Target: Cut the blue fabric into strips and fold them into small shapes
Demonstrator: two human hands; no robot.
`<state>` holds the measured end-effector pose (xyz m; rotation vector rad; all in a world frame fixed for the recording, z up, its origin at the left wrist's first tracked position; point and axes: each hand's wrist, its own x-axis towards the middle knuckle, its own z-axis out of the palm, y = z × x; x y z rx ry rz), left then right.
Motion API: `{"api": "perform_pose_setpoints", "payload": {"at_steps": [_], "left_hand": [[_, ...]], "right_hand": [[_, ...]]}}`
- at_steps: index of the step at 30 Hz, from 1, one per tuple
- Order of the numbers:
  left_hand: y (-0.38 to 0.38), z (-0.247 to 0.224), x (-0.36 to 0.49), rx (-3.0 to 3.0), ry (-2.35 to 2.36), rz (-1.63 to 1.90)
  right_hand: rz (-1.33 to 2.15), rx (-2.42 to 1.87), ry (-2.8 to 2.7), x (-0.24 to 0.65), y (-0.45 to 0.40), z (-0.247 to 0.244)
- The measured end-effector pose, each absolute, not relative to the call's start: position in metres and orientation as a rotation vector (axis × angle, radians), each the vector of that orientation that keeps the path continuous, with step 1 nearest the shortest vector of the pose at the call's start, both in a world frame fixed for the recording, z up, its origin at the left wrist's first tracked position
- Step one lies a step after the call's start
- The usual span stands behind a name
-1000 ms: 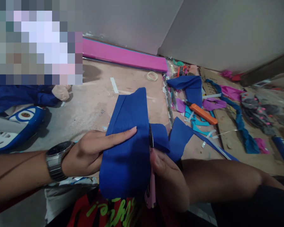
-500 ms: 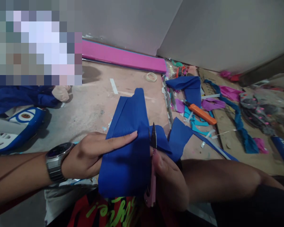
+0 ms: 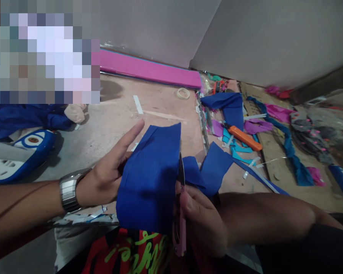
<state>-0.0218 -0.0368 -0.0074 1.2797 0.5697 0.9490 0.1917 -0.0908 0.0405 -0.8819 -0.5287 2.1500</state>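
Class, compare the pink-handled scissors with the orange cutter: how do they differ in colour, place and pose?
The scissors have a pink handle; the cutter has an orange body. The scissors are held in the right hand, while the cutter lies among scraps. The scissors point away from the wearer at the edge of the blue fabric; the cutter lies slantwise. Both are hand-held cutting tools.

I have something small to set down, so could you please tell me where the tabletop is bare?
The tabletop is mostly bare between the pink slab, white strip and tape ring, and again between the white strip, peach bundle and left hand. It is crowded to the right, where blue pieces, purple scraps and an orange cutter lie close together.
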Motion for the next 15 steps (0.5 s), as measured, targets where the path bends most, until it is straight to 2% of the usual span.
{"api": "perform_pose_setpoints", "payload": {"at_steps": [15], "left_hand": [[-0.03, 0.004, -0.024, 1.208, 0.575, 0.943]], "right_hand": [[2.138, -0.899, -0.703, 0.191, -0.095, 0.04]]}}
